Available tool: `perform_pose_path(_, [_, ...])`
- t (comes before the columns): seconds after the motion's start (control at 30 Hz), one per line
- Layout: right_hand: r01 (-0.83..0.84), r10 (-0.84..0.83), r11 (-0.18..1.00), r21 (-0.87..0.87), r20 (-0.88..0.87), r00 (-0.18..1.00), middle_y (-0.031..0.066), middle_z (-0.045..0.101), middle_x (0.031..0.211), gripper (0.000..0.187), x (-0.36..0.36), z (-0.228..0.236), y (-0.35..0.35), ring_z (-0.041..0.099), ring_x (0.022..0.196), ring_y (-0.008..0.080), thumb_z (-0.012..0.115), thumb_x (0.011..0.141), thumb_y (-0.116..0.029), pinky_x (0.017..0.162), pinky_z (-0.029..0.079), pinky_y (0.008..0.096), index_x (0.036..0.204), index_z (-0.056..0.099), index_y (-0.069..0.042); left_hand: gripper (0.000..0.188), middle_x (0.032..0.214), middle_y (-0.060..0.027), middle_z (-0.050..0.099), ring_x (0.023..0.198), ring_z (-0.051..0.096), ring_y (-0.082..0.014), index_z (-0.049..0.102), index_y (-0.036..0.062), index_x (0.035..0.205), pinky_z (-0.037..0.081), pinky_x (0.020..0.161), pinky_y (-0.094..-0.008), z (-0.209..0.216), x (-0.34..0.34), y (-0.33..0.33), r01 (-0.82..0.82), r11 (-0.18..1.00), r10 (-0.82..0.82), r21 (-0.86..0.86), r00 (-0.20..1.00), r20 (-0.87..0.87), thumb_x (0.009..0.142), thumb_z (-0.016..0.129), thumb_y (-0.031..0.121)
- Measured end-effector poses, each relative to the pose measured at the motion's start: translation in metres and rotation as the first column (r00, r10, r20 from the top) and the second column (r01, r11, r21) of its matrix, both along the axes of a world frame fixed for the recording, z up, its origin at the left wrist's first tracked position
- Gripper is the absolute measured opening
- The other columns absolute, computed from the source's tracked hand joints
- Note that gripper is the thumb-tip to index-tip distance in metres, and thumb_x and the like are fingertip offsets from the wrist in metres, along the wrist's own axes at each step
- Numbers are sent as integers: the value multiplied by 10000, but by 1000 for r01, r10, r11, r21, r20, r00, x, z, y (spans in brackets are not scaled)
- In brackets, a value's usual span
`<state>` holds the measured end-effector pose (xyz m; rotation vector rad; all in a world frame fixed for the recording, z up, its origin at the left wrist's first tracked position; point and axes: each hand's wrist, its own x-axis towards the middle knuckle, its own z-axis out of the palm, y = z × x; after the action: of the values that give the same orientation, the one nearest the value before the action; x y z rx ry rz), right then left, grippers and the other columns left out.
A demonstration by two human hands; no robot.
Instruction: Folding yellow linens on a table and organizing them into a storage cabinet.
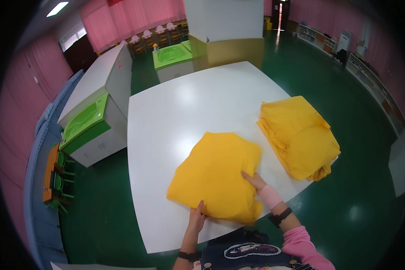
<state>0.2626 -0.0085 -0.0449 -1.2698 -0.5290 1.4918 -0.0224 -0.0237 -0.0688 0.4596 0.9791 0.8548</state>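
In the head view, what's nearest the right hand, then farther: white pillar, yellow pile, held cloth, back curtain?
1. Held cloth: touching the right hand.
2. Yellow pile: on the right.
3. White pillar: past the table.
4. Back curtain: behind the pillar, leftward.

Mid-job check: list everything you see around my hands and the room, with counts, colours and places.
Cloth piece: one, yellow, front of table, under both hands
Cloth pile: layers uncountable, yellow, table's right side
Table: one, white, centre
Basins: at least two, green, left and beyond table
Partition: one, white, left
Pillar: one, white above tan, behind table
Green chairs: several, green, far left
Orange table: one, orange, beside those chairs
Shelves: several, pale, right wall
Curtains: several, pink, walls
Floor: one, green, throughout
Wristbands: two, black, one per forearm
Left hand: one, bare, cloth's near edge
Right hand: one, bare, cloth's right side
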Motion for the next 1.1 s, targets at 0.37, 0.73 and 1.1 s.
perform_pose_path(0.37, [-94, 135, 973, 209, -193, 972, 95, 541, 1127, 467, 20, 102, 52, 553, 999, 207, 601, 755, -55, 810, 486, 337, 1195, 449, -28, 486, 1268, -50, 432, 1176, 414, -218, 347, 114, 1274, 363, 981, -393, 86, 60, 9, -114, 967, 55, 227, 966, 254, 838, 551, 44])
perform_pose_path(0.73, [-193, 217, 847, 496, 11, 976, 77, 594, 1038, 355, 208, 316, 29, 571, 956, 165, 628, 761, -126, 806, 474, 294, 1092, 546, -27, 372, 1274, -85, 429, 1164, 433, -248, 374, 87, 1259, 389, 944, -506, 212, 257, -8, -46, 847, -198, 530, 898, 393, 899, 464, 101])
perform_pose_path(1.1, [-218, 48, 973, 80, 847, 530, 184, 454, 1236, 603, 552, 96, -6, 464, 1114, 243, 619, 813, -248, 938, 371, 317, 1264, 334, 31, 511, 1316, -122, 396, 1169, 440, -241, 238, 57, 1350, 340, 990, -371, 53, 530, -104, 504, 856, -517, 116, 832, 203, 927, 442, 257])
